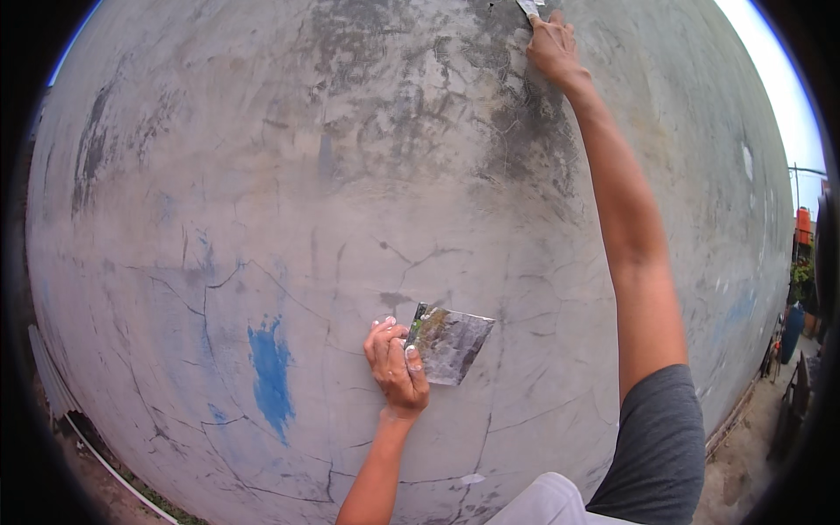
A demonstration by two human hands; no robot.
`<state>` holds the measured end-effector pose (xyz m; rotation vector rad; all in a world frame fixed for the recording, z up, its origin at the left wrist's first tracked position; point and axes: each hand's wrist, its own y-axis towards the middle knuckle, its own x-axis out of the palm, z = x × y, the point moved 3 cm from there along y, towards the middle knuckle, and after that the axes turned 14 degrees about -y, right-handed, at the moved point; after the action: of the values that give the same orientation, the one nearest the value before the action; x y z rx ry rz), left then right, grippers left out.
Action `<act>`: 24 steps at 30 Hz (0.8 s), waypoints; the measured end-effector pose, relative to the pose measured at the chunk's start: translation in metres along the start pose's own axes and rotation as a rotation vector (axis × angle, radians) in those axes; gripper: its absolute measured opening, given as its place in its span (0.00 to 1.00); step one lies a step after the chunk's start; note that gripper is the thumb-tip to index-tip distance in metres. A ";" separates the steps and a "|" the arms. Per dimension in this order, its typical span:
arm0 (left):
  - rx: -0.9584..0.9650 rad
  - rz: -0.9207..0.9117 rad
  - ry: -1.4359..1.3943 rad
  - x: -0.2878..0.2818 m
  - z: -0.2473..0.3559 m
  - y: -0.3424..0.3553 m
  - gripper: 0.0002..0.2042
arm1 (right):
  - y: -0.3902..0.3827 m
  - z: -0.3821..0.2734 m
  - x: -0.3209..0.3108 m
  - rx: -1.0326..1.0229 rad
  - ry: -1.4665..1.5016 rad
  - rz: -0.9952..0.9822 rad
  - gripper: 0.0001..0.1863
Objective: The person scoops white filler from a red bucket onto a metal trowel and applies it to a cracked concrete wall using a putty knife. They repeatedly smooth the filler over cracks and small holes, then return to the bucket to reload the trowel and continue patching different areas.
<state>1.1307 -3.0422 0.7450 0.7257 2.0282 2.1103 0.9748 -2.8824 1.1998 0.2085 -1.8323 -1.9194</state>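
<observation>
In front of me stands a grey plastered wall with many cracks and dark stains. My left hand is closed around the edge of a wide, flat metal putty blade, its face smeared grey and brown. White paste sticks to the fingertips of that hand. High up, my right arm is stretched out. My right hand is closed on a scraper, whose pale blade lies close to the dark stained plaster. The top edge of the view cuts off part of this tool.
A blue paint patch marks the wall at lower left. A long white pipe runs along the ground at far left. On the right, beyond the wall, are an orange tank and a blue barrel.
</observation>
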 end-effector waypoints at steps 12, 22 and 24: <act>0.000 -0.035 -0.003 -0.004 -0.004 0.000 0.13 | 0.005 0.058 -0.038 -0.092 -0.064 -0.210 0.26; -0.007 -0.025 -0.013 0.000 -0.002 0.000 0.13 | -0.003 0.054 0.007 -0.096 -0.018 0.057 0.23; -0.006 -0.017 -0.008 0.001 -0.002 -0.001 0.13 | -0.005 0.054 0.001 -0.105 -0.009 0.039 0.23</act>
<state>1.1290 -3.0440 0.7446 0.7128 2.0153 2.1006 0.9497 -2.8342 1.2005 0.1283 -1.7226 -1.9865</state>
